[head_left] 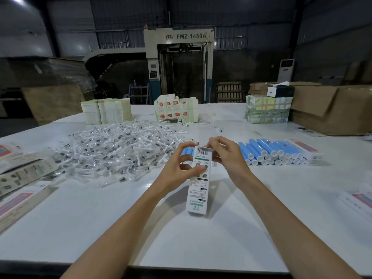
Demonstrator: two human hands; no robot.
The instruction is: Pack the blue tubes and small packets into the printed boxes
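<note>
White printed box [198, 186] in left hand [179, 161], right hand [226, 156] at top

The machine [178, 40] reads "FMZ-1450A"; the printed box [198, 190] reads "ELECTRIC".

Only two arms of the person show, bare along the whole length in view. The left forearm [124, 214] and the right forearm [281, 214] are slim and smooth, broad at the near edge and narrowing toward the wrists farther off. The left hand [179, 160] and the right hand [225, 156] are bare too, with long, thin fingers. On the right hand the knuckles and the wrist bone stand out a little under the room's dim light.
</note>
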